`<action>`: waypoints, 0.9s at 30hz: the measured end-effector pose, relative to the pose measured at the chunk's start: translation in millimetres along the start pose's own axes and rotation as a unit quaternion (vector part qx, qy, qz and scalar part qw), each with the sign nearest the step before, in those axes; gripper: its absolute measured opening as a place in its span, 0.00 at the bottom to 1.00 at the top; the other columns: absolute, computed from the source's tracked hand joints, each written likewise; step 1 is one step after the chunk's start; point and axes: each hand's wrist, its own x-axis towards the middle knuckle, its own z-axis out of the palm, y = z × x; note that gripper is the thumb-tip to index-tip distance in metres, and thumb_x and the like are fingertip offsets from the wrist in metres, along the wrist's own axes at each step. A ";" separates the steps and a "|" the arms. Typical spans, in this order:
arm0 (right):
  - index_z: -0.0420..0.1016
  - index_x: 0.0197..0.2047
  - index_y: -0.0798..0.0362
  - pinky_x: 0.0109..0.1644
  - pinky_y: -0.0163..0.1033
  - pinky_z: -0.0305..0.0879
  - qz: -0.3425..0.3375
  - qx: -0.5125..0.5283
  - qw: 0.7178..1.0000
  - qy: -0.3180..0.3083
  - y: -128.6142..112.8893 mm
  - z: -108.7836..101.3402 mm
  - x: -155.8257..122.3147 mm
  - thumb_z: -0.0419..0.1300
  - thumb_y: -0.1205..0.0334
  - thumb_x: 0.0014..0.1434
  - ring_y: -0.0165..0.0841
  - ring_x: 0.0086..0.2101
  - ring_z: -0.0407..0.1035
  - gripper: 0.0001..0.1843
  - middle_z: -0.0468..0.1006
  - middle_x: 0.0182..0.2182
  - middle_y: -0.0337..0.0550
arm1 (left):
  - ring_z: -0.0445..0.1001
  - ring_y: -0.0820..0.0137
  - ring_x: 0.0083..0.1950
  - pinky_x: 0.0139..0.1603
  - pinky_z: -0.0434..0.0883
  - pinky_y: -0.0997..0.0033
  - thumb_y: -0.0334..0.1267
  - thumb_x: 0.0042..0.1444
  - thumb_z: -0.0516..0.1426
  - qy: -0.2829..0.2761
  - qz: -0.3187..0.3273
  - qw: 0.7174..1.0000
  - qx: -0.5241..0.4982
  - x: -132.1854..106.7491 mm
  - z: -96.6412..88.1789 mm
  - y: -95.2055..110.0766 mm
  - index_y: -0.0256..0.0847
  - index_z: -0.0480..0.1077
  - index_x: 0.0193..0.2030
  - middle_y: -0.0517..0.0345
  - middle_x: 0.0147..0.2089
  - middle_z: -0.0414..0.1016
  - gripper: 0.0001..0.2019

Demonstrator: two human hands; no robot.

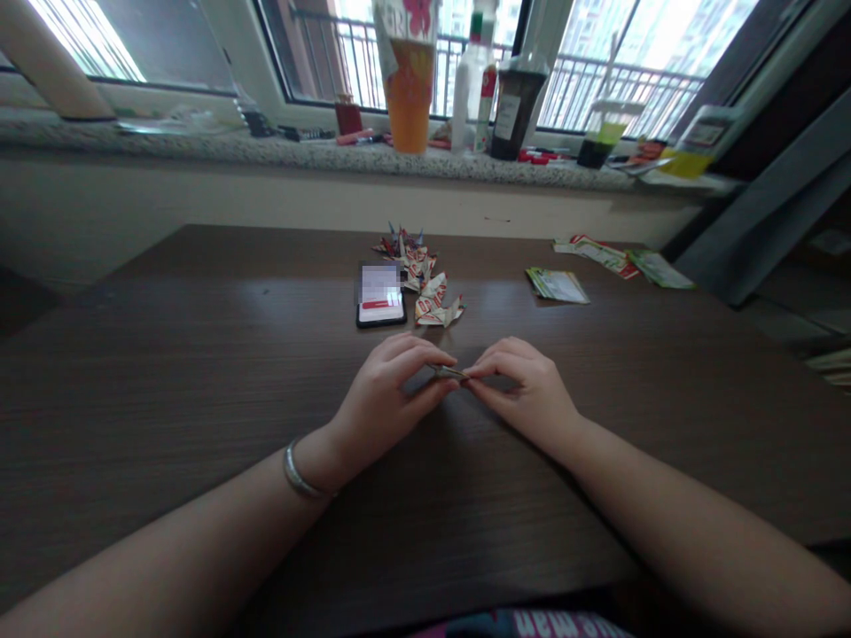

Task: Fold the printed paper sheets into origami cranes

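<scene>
A thin folded piece of paper point(448, 371), seen nearly edge-on, is pinched between both hands above the table. My left hand point(399, 381), with a silver bangle point(299, 470) at its wrist, grips it from the left between thumb and fingers. My right hand point(522, 385) pinches its right end with the fingertips. Just beyond the hands lie several folded paper shapes point(435, 301), white with red print, with darker pointed ones point(402, 241) behind. The fingers cover much of the held piece.
A phone point(381, 297) with a lit screen lies left of the paper shapes. To the right rest a stack of printed paper pieces point(557, 285) and more strips point(605, 255) on the brown table point(199, 399). Bottles and a tall orange drink cup point(409, 97) line the windowsill.
</scene>
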 end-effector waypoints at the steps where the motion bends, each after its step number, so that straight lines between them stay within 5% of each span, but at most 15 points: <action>1: 0.77 0.32 0.52 0.38 0.39 0.67 0.001 -0.002 1.000 0.001 -0.5 -0.3 0.0 0.63 0.63 0.57 0.33 0.33 0.70 0.04 0.77 0.29 0.43 | 0.74 0.68 0.43 0.49 0.70 0.62 0.36 0.57 0.61 0.011 0.010 1.000 0.002 0.5 0.0 0.5 0.39 0.73 0.39 0.55 0.38 0.77 0.05; 27: 0.74 0.33 0.51 0.41 0.39 0.68 0.001 0.071 0.997 -0.002 -7.9 -0.3 1.3 0.61 0.68 0.56 0.31 0.35 0.70 0.03 0.77 0.31 0.41 | 0.74 0.73 0.34 0.36 0.72 0.74 0.31 0.55 0.62 0.025 0.032 0.999 -0.026 0.4 -1.3 7.8 0.38 0.72 0.35 0.57 0.33 0.75 0.02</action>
